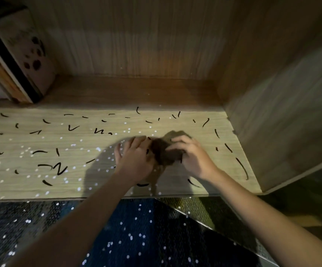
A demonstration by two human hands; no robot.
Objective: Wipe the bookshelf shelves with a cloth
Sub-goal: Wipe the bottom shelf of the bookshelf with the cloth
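A light wooden shelf board (31, 139) fills the middle of the head view, covered with short black marker strokes (60, 168) and small white specks. A dark brown cloth (166, 151) lies bunched on the board, right of centre. My left hand (135, 157) grips its left side. My right hand (191, 155) grips its right side, fingers curled over the fabric. Both hands are motion-blurred. Part of the cloth is hidden under my fingers.
Several books (15, 60) lean at the back left of the shelf. A wooden side panel (283, 112) walls off the right end, and a back panel (137, 39) stands behind. Below the shelf's front edge lies dark blue sequinned fabric (137, 237).
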